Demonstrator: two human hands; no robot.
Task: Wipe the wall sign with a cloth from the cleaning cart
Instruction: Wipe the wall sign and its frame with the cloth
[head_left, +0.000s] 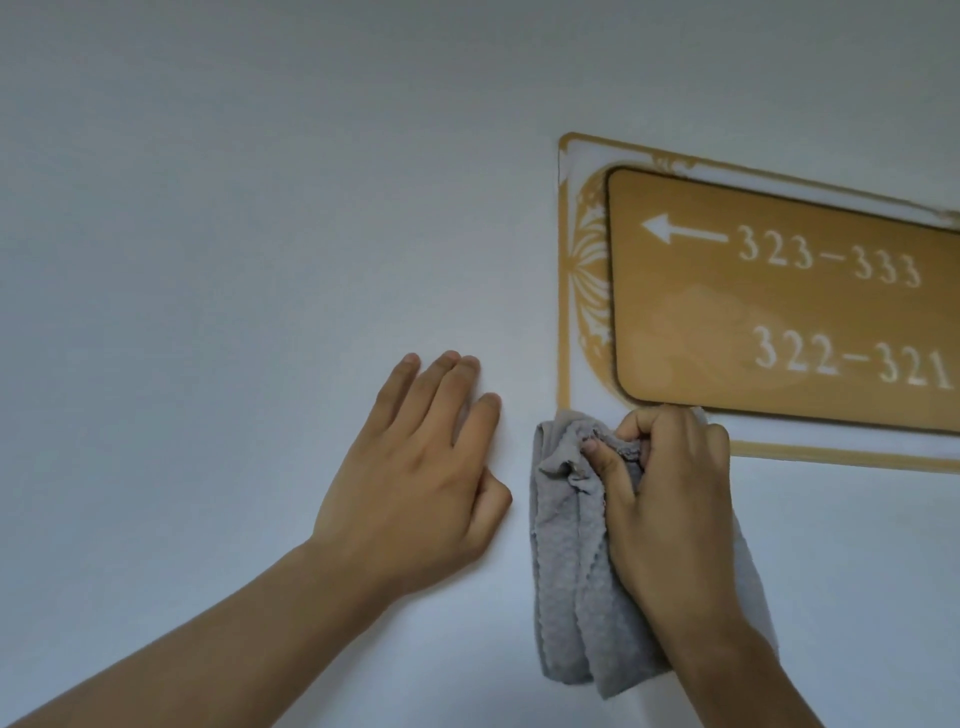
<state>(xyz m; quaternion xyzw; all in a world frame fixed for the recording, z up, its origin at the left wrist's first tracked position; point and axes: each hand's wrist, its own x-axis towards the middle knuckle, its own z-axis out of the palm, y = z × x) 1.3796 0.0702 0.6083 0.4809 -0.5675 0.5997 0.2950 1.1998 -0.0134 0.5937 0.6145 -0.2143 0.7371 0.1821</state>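
A gold wall sign (769, 291) with a white arrow and the room numbers 323-333 and 322-321 hangs at the upper right, inside a white panel with a gold border. My right hand (675, 488) grips a grey textured cloth (571, 571) and presses its bunched top against the sign's lower left corner. The rest of the cloth hangs down below the hand. My left hand (415, 478) lies flat on the bare wall just left of the sign, fingers spread and holding nothing.
A plain white wall (234, 208) fills the view to the left of and above the sign. The sign's right end runs out of the frame. The cleaning cart is not in view.
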